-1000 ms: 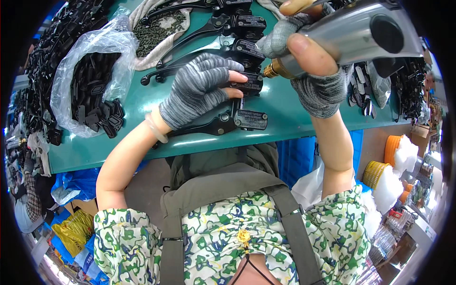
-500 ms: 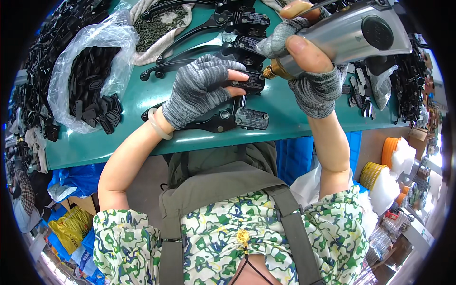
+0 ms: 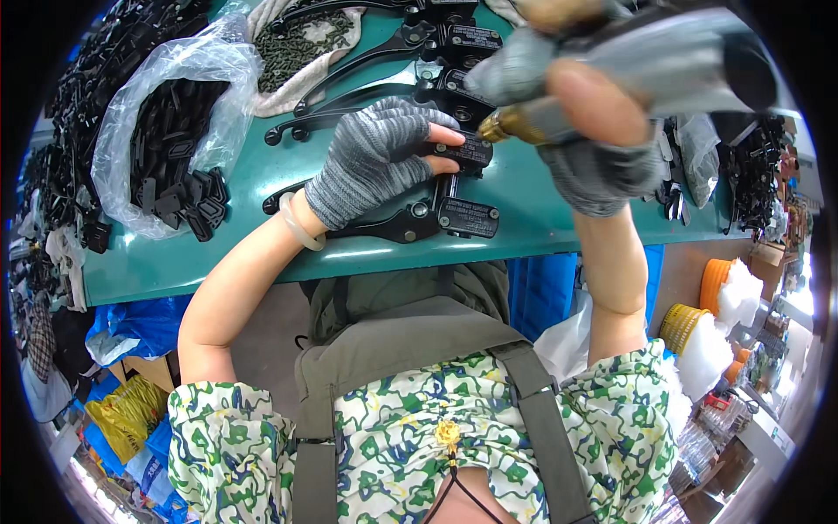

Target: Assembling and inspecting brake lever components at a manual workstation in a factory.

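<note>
My left hand (image 3: 380, 162), in a grey fingerless glove, pinches the black reservoir (image 3: 467, 153) of a brake lever assembly on the green table. In my right hand (image 3: 602, 166), gloved alike and smeared by motion, is a silver power screwdriver (image 3: 672, 65). Its brass nose (image 3: 506, 125) points left at the reservoir's upper right corner; whether it touches the screw there I cannot tell. Nearer me lies another brake lever assembly (image 3: 406, 229) with two screws showing in its lid. More lever assemblies (image 3: 410, 39) lie in a row beyond my hands.
An open plastic bag (image 3: 113, 166) spills small black parts at the left. Behind it a white cloth (image 3: 336, 65) holds a heap of dark screws. Black parts (image 3: 751, 170) pile up at the right end of the table (image 3: 175, 275). Blue crates (image 3: 541, 293) stand below its edge.
The screwdriver has swung flatter, its body shifting right and down, and my right hand has moved right with it. My left hand keeps its grip on the reservoir.
</note>
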A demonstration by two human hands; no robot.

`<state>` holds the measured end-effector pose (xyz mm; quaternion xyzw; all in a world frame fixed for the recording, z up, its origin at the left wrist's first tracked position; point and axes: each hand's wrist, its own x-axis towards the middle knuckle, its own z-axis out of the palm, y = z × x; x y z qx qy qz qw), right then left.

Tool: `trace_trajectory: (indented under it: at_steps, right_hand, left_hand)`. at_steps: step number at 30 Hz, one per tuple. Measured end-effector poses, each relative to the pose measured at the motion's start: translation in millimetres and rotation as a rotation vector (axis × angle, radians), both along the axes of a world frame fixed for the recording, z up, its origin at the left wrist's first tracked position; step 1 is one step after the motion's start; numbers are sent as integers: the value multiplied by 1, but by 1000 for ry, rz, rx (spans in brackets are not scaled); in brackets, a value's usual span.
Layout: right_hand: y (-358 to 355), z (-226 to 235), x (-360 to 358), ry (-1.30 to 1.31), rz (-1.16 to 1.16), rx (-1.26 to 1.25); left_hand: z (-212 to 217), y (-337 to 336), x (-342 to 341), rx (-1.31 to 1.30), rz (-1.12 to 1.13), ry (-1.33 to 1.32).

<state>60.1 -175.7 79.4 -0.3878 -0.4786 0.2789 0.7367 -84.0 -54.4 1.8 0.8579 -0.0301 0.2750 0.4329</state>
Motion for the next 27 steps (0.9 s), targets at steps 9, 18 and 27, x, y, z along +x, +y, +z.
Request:
trace_trajectory:
  at_steps: [9,18,27]
  right_hand:
    - [-11,-115,-5,817,352,-563]
    - [16,-63,5,-1236,106,-408]
    - [5,18,-14,154,19,-199]
  left_hand:
    - [-2,-2,-1,78,90,22]
    - [-2,-1,-3,91,102,40]
    - [1,-6,0,42,97,58]
